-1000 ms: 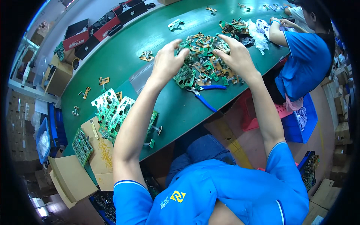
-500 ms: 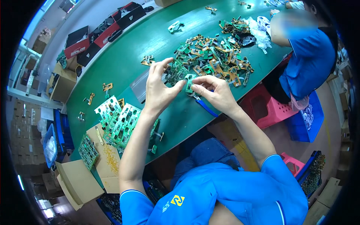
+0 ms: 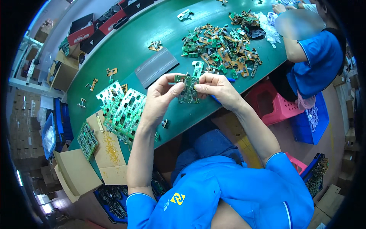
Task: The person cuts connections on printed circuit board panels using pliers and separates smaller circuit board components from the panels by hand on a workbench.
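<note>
While your left hand [image 3: 160, 95] and right hand [image 3: 221, 89] pinch the board [image 3: 187, 93] in a closed grip mid-frame, its handling looks unfinished; panels [image 3: 129, 110] at left seem left to do, loose pieces [image 3: 223, 57] heaped toward the upper right probably done.

L hand [image 3: 163, 93] & R hand [image 3: 223, 89]: fingertips partly hid. behind grn board [image 3: 188, 93]; lower end of pale grn pc. [image 3: 198, 66], at 1 o'clock of it, also hid. Blue-handled tool [image 3: 230, 79] mostly covered by R hand. Co-worker [image 3: 322, 63] at 2 o'clock: part blurred, head cut by top edge. Blk box [image 3: 139, 6], 11 o'clock, cut too. Yellow bits [image 3: 111, 149], 8 o'clock, & dk. pcs. [image 3: 114, 203], 7 o'clock, too small to ID. Own shirt [image 3: 213, 183] cut at 6 o'clock.
</note>
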The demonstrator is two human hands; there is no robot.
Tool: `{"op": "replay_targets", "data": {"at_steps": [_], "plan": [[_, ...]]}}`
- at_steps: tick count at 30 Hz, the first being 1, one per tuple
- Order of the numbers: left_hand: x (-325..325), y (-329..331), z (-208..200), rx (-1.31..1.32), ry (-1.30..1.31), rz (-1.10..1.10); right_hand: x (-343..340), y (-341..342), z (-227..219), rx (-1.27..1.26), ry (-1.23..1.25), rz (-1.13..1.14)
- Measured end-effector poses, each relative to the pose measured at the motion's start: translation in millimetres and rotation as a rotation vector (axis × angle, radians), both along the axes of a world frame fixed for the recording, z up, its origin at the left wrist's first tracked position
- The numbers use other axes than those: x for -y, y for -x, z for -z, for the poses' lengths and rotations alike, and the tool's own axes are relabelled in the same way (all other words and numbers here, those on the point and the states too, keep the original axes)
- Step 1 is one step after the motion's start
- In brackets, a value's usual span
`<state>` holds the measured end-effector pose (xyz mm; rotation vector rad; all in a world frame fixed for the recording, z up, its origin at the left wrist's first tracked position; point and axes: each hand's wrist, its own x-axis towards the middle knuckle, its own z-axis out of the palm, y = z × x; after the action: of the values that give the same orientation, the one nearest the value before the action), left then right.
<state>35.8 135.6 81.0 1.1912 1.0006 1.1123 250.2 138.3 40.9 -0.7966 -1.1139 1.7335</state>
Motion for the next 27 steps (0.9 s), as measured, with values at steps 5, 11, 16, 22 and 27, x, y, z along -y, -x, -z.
{"op": "replay_targets", "data": {"at_steps": [5, 11, 16, 22, 27], "plan": [[7, 4, 23, 0.067, 0.138, 0.055, 6, 3, 2, 0.112, -0.072, 0.104], [4, -2, 33, 0.286, 0.306, -0.103, 1, 15, 5, 0.039, -0.019, 0.254], [4, -15, 23, 0.273, 0.25, -0.167, -1, 15, 8, -0.009, -0.007, 0.26], [6, -14, 25, 0.017, 0.072, -0.164, 2, 12, -1, 0.138, -0.106, 0.168], [11, -23, 22, -0.155, -0.032, -0.214, 2, 11, 0, 0.185, -0.19, 0.186]]}}
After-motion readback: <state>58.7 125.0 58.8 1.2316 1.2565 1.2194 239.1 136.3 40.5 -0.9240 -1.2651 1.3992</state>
